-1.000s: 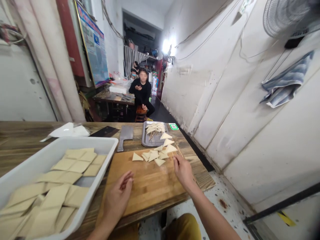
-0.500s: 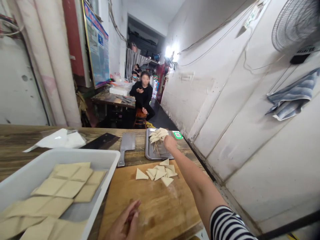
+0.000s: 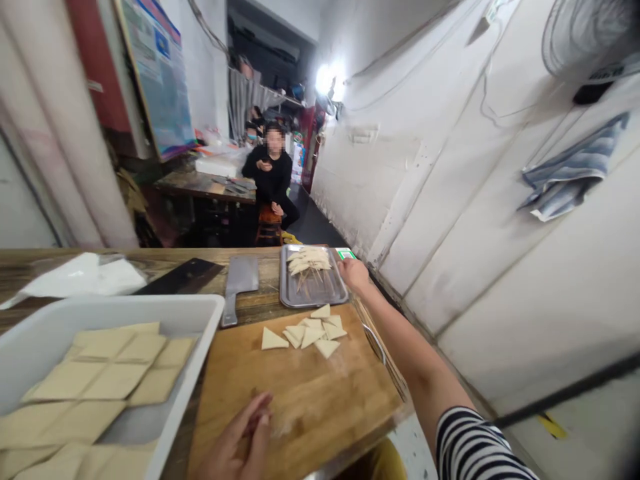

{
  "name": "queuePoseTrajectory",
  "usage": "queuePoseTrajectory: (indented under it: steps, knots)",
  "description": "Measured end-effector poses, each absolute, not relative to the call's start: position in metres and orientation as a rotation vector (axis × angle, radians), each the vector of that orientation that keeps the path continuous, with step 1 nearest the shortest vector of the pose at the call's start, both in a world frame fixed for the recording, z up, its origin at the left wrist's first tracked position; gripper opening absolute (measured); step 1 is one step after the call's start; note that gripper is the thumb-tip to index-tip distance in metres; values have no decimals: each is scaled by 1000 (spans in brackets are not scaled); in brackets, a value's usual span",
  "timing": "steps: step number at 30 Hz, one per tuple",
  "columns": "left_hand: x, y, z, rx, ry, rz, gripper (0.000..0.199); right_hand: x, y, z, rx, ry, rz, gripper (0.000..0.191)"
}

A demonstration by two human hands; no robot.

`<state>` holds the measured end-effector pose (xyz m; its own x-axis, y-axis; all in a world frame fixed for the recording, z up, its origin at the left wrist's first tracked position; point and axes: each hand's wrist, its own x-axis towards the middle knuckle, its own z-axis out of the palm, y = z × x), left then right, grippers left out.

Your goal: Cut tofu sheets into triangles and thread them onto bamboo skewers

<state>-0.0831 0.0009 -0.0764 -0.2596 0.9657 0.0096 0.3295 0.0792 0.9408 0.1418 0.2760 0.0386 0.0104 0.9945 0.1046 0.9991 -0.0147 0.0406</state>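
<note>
My right hand (image 3: 354, 275) is at the right rim of a metal tray (image 3: 290, 297), its fingers curled. What they hold, if anything, is hidden. On the tray lie pale, folded pieces threaded on thin wooden skewers (image 3: 309, 261), stick ends toward me. Low over the near left part of a wooden cutting board (image 3: 300, 407) is my left hand (image 3: 245, 433), fingers loosely bent, thumb apart, nothing visible in it. Pale triangular tofu-like sheets (image 3: 313, 333) lie in a loose pile at the board's far side.
A white plastic tub (image 3: 213, 320) of pale square sheets (image 3: 95, 377) stands on the left. Behind it lie a cleaver (image 3: 243, 280), a dark flat blade (image 3: 183, 275) and a white plastic bag (image 3: 85, 277). Sticks (image 3: 387, 353) line the board's right edge. A person (image 3: 273, 167) sits beyond the table.
My right hand has moved from the skewers to the right, to the tray's outer rim. My left hand stays over the board. The view has shifted slightly.
</note>
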Motion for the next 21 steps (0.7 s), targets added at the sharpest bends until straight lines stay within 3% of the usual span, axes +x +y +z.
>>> queuePoseTrajectory:
  steps: [6,11,21]
  knots:
    - [-85,1,-69,1398,1789,1090,44,250,176,28,-2457,-2149,-3,26]
    - [-85,2,-60,1428,1842,1051,41,262,109,-5,-2546,-2119,211,25]
    - [-88,19,-65,1505,1778,1193,43,258,109,-28,-2503,-1960,414,29]
